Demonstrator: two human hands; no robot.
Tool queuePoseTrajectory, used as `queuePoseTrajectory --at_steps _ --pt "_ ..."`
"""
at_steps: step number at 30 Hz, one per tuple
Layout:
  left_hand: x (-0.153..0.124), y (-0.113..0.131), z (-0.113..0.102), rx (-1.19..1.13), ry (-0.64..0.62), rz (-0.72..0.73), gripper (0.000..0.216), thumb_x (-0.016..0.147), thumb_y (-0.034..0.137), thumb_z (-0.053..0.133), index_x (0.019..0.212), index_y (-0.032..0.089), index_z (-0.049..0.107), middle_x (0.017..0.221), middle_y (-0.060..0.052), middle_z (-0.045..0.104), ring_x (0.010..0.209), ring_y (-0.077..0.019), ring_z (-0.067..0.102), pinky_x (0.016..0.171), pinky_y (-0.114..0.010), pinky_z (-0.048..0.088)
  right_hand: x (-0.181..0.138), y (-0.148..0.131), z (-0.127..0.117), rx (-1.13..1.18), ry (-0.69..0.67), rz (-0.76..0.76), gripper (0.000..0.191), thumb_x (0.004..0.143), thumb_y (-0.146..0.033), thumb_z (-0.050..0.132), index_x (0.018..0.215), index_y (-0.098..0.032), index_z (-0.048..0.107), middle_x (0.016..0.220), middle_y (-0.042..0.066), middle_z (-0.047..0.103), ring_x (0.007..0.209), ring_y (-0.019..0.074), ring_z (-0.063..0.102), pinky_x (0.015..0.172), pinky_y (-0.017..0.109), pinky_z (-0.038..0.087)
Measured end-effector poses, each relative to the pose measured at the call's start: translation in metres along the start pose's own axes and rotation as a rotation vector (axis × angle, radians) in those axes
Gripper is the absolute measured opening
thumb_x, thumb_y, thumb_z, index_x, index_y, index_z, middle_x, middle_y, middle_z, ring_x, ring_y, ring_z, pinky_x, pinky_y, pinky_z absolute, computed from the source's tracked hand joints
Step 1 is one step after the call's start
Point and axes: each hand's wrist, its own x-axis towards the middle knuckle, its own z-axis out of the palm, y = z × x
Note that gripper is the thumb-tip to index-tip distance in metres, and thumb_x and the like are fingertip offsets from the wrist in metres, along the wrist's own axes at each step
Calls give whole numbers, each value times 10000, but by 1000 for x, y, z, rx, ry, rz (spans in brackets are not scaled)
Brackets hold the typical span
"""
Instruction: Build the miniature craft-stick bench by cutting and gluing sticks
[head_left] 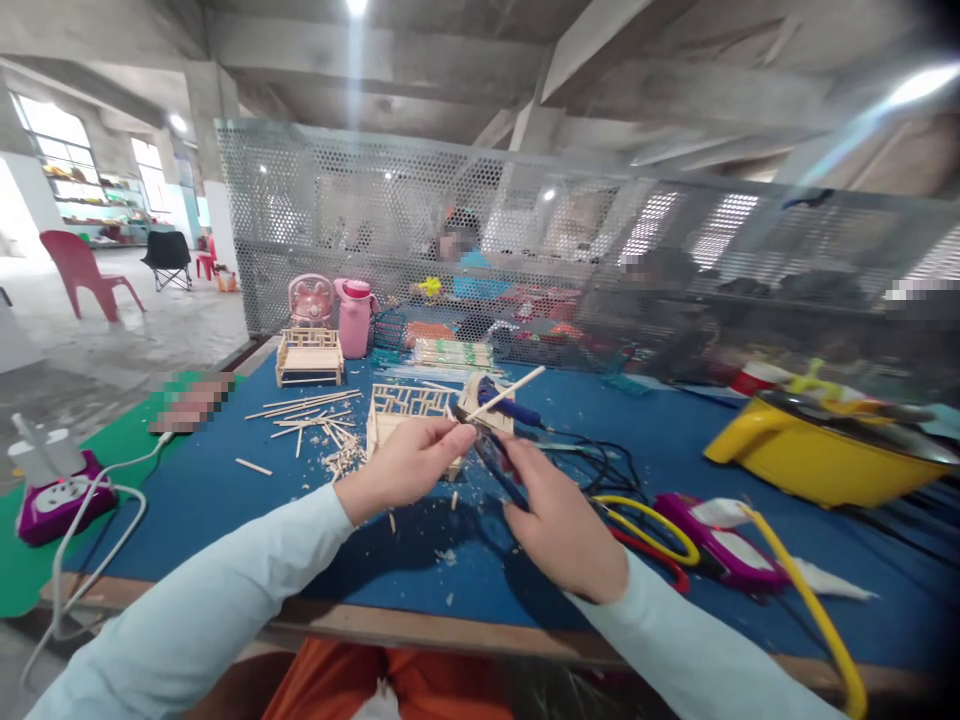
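My left hand (409, 462) pinches a thin wooden stick (510, 389) that slants up to the right. My right hand (559, 522) is closed round a dark-handled cutting tool (491, 455) whose tip meets the stick near my left fingers. Just behind my hands stands a small stick-built frame (401, 410) on the blue table (225, 480). Loose sticks (307, 408) and wood chips (345, 460) lie to the left of it.
A small wooden bench model (309, 356) and a pink bottle (355, 316) stand at the back left. A blue glue gun (514, 408), cables, a yellow pot (817, 450) and a purple tool (720, 545) lie to the right. A perforated metal screen (525, 240) closes the far side, with a person behind it.
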Motion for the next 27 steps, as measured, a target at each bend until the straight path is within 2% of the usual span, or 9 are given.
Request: queuePoseTrajectory --at_steps 3,5,7,10,14,18,21,25,27 --pt "-1 0 -8 80 30 107 423 858 451 373 545 170 418 527 42 356 534 -93 343 519 -236 258 -9 10 -18 393 -197 196 645 604 -156 422 1246 -152 484 993 77 623 780 186 601 688 308 507" --pt "0 -4 -13 7 85 61 390 869 384 319 599 161 489 524 44 342 516 -93 328 508 -234 260 -17 25 -30 414 -196 293 592 622 -185 418 1204 -152 518 907 59 634 729 177 599 650 292 501" --pt "4 -9 -19 -113 117 -33 337 848 282 292 761 147 588 529 52 331 478 -87 302 476 -225 252 -26 42 -36 207 -256 287 527 630 -193 443 1138 -168 580 901 64 666 804 211 621 727 322 505" --pt "11 -13 -25 -157 118 -153 366 778 162 328 979 126 632 522 63 331 430 -76 297 434 -208 255 -37 60 -29 -157 -326 294 540 647 -217 509 1173 -126 594 1169 151 631 1081 299 584 929 405 454" --pt "16 -12 -31 -105 124 -198 367 768 140 449 1086 112 629 563 42 462 490 -78 442 487 -203 396 -41 60 4 -443 -238 282 567 798 -375 501 1257 -43 529 1211 221 589 1110 334 569 917 440 469" --pt "15 -15 -37 -126 142 -194 443 765 166 552 1206 123 538 672 14 564 585 -95 546 532 -213 453 -38 50 26 -547 2 151 596 818 -464 518 1236 -39 539 1209 216 587 1122 366 541 891 495 469" --pt "18 -21 -42 -5 151 -123 418 766 164 563 1182 128 540 705 -3 614 609 -102 566 567 -226 453 -28 41 20 -470 130 -24 500 872 -454 453 1204 -96 559 1173 175 625 1072 323 583 881 479 477" --pt "31 -26 -44 220 104 19 387 773 183 566 1156 131 570 708 -15 646 643 -116 560 649 -262 450 16 30 3 -241 245 -229 466 917 -353 416 1322 -124 433 1253 150 585 1097 231 585 906 375 477" --pt "41 -26 -44 225 97 57 402 764 178 576 1163 131 567 724 -21 659 653 -120 562 662 -267 449 47 29 0 -162 179 -366 391 911 -292 433 1253 -118 509 1158 146 639 1021 220 616 860 361 490"
